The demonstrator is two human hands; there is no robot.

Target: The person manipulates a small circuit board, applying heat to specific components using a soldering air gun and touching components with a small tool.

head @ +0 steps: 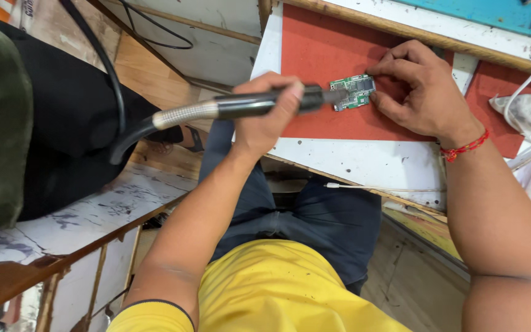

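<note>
My left hand (264, 120) grips a black wand-shaped tool (250, 106) with a metal collar and a thick black hose running off to the left. Its tip touches the left edge of a small green circuit board (354, 92). The board lies on a red mat (321, 49) on a white, stained work table (364, 163). My right hand (422, 92), with a red thread band on the wrist, pins the board by its right side with thumb and fingertips.
Another person in black and dark green clothing (50, 123) sits close at the left. A thin white cable (354, 185) lies along the table's near edge. White cables and a crumpled cloth (523, 104) lie at the right. A paint-stained bench (93, 215) stands at lower left.
</note>
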